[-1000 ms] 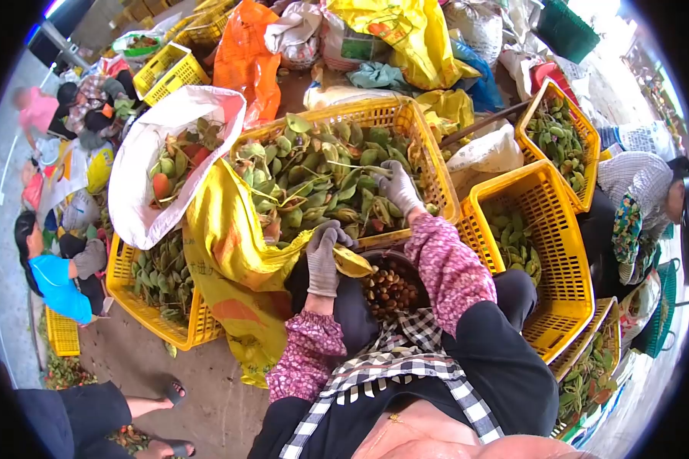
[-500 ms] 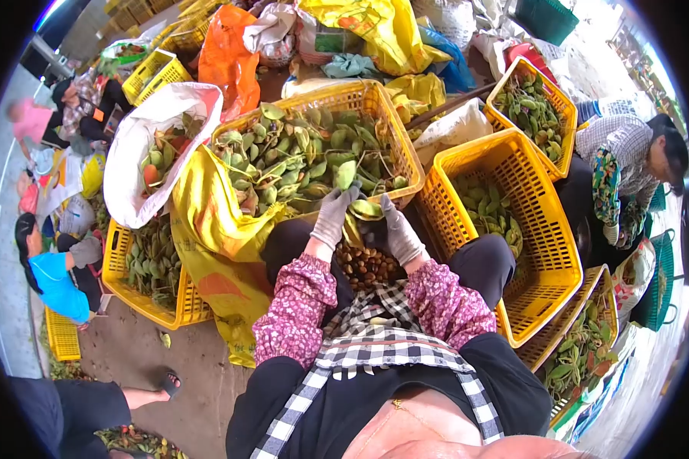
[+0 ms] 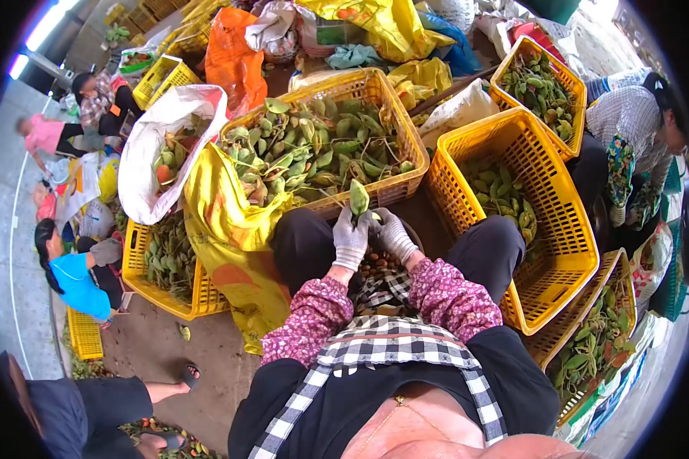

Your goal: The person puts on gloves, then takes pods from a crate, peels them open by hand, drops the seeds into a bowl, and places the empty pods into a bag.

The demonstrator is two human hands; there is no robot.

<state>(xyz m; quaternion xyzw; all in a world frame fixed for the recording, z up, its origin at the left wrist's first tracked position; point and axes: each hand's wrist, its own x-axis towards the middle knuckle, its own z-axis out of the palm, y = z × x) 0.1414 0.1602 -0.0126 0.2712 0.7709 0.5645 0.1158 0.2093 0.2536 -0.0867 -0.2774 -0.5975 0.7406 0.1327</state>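
A green pod with a pointed tip (image 3: 358, 197) stands upright in the fingers of my left hand (image 3: 350, 241), which wears a grey-white glove. My right hand (image 3: 396, 236), gloved the same way, is drawn in close beside it with its fingers curled. A small green edge shows between the two hands; what the right fingers hold is mostly hidden. Below the hands, between my knees, lie several brown nuts (image 3: 375, 265), partly covered by the hands and the checked apron (image 3: 394, 348). Just beyond my hands stands a yellow crate (image 3: 371, 195) heaped with green pods (image 3: 314, 153).
At my right is a deep yellow crate (image 3: 555, 229) with pods low inside. A white sack (image 3: 142, 164) and a yellow sack (image 3: 233, 229) stand left, beside another pod crate (image 3: 172, 306). People sit at both sides; a sandalled foot (image 3: 191, 375) is at lower left.
Both hands have come back towards my lap and closer together. The upright pod moved with the left hand, and the open green pod between the hands is now mostly covered.
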